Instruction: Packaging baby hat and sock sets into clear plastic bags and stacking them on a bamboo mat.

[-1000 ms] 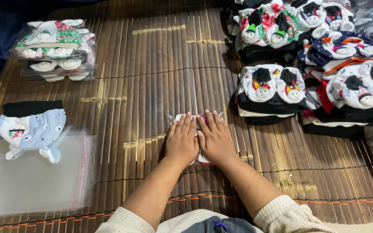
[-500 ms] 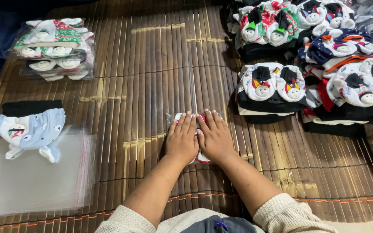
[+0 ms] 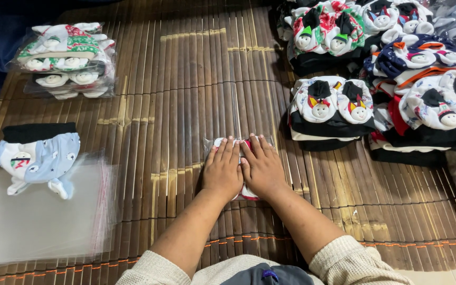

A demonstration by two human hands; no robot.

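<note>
My left hand (image 3: 222, 170) and my right hand (image 3: 262, 167) lie flat side by side, palms down, on a small clear plastic bag of patterned socks (image 3: 213, 142) in the middle of the brown bamboo mat (image 3: 186, 79). The hands cover most of the bag; only its white and red edges show past the fingertips and below the palms. All fingers are stretched out and pressing down.
A stack of bagged socks (image 3: 64, 58) lies at the far left. A loose pale-blue sock (image 3: 40, 158) rests on a pile of clear empty bags (image 3: 38, 221) at the near left. Piles of unbagged snowman socks (image 3: 333, 105) fill the right side.
</note>
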